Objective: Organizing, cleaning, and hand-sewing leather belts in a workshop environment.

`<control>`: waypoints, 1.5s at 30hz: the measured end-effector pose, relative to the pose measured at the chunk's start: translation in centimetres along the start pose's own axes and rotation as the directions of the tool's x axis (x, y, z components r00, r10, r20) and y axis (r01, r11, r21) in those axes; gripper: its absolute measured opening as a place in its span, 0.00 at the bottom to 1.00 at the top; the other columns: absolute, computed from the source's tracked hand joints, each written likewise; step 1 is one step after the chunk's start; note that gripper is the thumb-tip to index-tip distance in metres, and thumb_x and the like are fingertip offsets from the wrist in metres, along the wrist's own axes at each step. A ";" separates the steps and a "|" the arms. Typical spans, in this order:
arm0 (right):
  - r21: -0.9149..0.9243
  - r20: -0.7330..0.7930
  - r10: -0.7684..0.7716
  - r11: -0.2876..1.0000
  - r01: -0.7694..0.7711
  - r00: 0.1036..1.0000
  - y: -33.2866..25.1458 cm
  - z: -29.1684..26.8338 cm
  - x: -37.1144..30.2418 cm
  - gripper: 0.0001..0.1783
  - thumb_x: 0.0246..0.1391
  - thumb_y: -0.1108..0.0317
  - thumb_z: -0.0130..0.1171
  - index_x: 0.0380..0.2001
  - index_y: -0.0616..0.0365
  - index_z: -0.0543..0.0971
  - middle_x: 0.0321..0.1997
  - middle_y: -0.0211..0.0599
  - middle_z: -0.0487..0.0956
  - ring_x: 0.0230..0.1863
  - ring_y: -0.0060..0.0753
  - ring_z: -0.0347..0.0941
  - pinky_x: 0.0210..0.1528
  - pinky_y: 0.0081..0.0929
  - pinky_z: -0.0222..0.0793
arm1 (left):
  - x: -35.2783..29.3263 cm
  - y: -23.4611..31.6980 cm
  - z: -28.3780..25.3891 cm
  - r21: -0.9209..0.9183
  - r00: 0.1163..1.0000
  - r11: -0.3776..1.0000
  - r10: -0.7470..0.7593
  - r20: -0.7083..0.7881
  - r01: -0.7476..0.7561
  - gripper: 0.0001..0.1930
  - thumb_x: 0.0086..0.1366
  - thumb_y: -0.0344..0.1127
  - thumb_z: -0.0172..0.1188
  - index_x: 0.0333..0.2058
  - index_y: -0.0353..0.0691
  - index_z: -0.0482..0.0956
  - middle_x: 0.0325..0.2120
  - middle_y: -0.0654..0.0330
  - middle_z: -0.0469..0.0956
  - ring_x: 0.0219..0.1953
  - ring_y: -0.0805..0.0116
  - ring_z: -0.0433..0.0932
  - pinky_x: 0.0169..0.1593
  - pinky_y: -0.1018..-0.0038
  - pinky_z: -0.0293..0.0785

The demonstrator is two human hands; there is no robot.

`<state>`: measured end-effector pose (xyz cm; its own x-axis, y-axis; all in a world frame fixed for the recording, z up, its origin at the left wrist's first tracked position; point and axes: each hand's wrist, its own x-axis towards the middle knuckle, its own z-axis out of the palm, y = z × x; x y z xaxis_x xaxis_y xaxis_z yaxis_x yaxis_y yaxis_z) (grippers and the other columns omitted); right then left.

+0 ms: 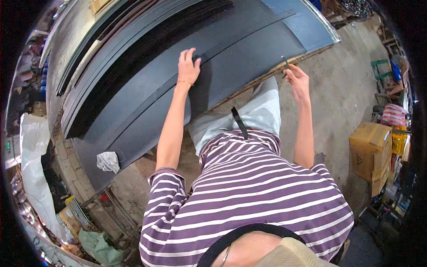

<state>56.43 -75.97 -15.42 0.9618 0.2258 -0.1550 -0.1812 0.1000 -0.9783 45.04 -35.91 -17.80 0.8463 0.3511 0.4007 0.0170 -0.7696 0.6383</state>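
A large dark grey sheet (pixel 249 53) lies in front of me, with a long narrow dark strip (pixel 149 100) running diagonally across it. Over the strip is my left hand (pixel 190 69), fingers stretched out and thumb apart. A small dark patch shows between its thumb and forefinger; I cannot tell whether it is an object or shadow. To the right, past the sheet's near edge, my right hand (pixel 298 82) pinches a thin dark pen-like stick (pixel 284 61) with a pinkish tip. Its lower end pokes out below the fingers.
Stacked dark sheets or strips (pixel 106 66) fill the far left. A crumpled grey cloth (pixel 108 161) sits on the sheet's left end. At right on the concrete floor (pixel 342 80) stand a cardboard box (pixel 370 149), a striped bag (pixel 393 115) and a green stool (pixel 380 69); another person (pixel 398 75) is beyond.
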 end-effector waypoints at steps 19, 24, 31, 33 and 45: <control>-0.335 -0.147 -0.411 0.876 0.346 0.900 1.3 1.4 -1.2 0.10 0.52 0.78 0.66 0.39 0.63 0.81 0.34 0.32 0.81 0.32 0.22 0.76 0.35 0.20 0.73 | -31.3 -14.1 -29.3 0.386 0.327 0.046 -0.631 -0.704 0.921 0.42 0.61 0.65 0.54 0.66 0.46 0.59 0.67 0.48 0.55 0.69 0.48 0.52 0.63 0.40 0.52; -0.620 0.252 -0.708 0.404 0.672 0.659 3.3 2.1 -1.9 0.11 0.50 0.76 0.66 0.39 0.57 0.83 0.36 0.36 0.80 0.33 0.32 0.78 0.34 0.27 0.75 | -28.7 -15.5 -30.3 0.524 0.427 -0.081 -0.481 -0.766 0.848 0.42 0.59 0.60 0.59 0.64 0.39 0.60 0.63 0.50 0.63 0.63 0.49 0.64 0.61 0.50 0.62; -0.615 0.347 -0.645 0.391 0.685 0.681 3.7 4.6 -2.3 0.12 0.50 0.74 0.64 0.40 0.55 0.83 0.33 0.37 0.79 0.34 0.40 0.78 0.36 0.32 0.75 | -33.7 -19.5 -33.4 0.412 0.318 -0.100 -0.481 -0.817 0.906 0.40 0.56 0.56 0.63 0.59 0.33 0.67 0.55 0.46 0.73 0.57 0.49 0.73 0.60 0.57 0.67; -0.660 0.354 -0.602 0.382 0.647 0.716 3.7 3.7 -2.5 0.12 0.49 0.75 0.65 0.40 0.55 0.83 0.33 0.37 0.79 0.34 0.40 0.78 0.35 0.32 0.75 | -31.4 -16.5 -31.8 0.094 -0.017 -0.176 -0.540 -0.841 0.980 0.29 0.53 0.52 0.61 0.47 0.36 0.80 0.49 0.43 0.78 0.49 0.44 0.78 0.54 0.54 0.71; -0.596 -0.176 -0.546 0.721 0.353 0.819 3.7 -0.1 -2.9 0.11 0.53 0.76 0.65 0.41 0.60 0.83 0.32 0.28 0.79 0.26 0.14 0.69 0.27 0.16 0.65 | -21.9 0.4 -10.9 0.694 0.952 0.659 -0.277 -0.133 0.289 0.25 0.66 0.38 0.46 0.58 0.28 0.67 0.62 0.38 0.62 0.66 0.44 0.57 0.70 0.56 0.46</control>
<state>52.94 -76.34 -18.64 0.9228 -0.0398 0.3833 0.3313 -0.4259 -0.8419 20.71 -38.09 -19.11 0.7300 0.6181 0.2917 0.6253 -0.7763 0.0802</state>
